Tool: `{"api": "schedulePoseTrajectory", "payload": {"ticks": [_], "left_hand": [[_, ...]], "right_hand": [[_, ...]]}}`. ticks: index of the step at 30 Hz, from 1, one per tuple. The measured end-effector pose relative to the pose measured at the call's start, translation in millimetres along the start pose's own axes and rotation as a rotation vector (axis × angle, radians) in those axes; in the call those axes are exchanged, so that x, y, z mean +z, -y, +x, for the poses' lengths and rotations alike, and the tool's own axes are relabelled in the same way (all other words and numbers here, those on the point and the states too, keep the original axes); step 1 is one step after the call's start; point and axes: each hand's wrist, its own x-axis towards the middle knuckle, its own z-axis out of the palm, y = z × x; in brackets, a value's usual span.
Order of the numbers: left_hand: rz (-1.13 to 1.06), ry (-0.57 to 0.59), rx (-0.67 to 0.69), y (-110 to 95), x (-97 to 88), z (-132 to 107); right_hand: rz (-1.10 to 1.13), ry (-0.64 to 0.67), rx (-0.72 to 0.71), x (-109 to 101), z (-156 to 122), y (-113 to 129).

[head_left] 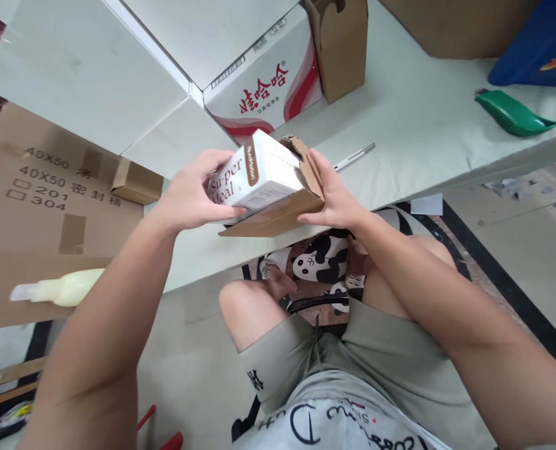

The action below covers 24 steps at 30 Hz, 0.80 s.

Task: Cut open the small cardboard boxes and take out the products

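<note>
Over table (pixel 409 119), gripped box (pixel 254 178) with left hand (pixel 196 190), four-o'clock carton (pixel 278 215) with right hand (pixel 337 197), risking crumpled flaps (pixel 308 169) if squeezed hard.

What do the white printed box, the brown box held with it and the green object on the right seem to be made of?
White printed box: probably coated card, with smooth printed faces and crisp folded edges.
Brown box: apparently cardboard; plain, matte brown with cut flap edges.
Green object: likely plastic, judging by its even colour, slight sheen and ridges.
</note>
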Motion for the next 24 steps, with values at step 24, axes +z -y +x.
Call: {"api": "schedulePoseTrajectory", "payload": {"ticks": [24], "left_hand": [[0.118,-0.683,0.299,13,39.2,-67]], "right_hand": [[0.702,-0.201,0.207,3,-34,97]]}}
